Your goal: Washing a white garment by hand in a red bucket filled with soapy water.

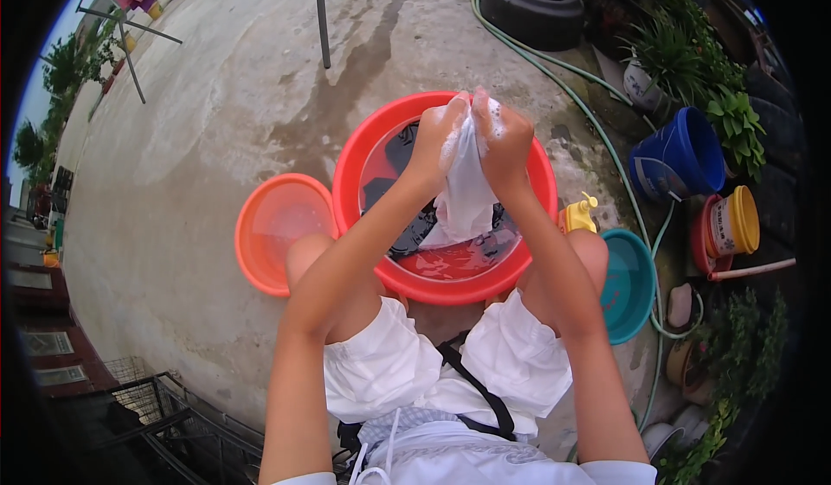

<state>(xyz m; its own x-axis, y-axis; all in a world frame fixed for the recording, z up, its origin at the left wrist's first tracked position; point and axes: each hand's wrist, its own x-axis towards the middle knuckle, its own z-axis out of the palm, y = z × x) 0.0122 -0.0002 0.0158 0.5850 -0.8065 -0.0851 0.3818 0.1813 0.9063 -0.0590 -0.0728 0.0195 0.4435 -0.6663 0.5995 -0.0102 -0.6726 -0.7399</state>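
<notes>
A large red plastic basin stands before me between my knees, with water and dark wet cloth in it. Above its far half, my left hand and my right hand are side by side, both closed on a wet white cloth. Soap suds cover parts of both hands. The cloth hangs down between the wrists, its lower end at the water or the dark cloth; whether it touches cannot be told.
An orange basin with water touches the red one at left. At right are a yellow pump bottle, a teal basin, a green hose, a blue bucket and potted plants. Metal legs stand beyond.
</notes>
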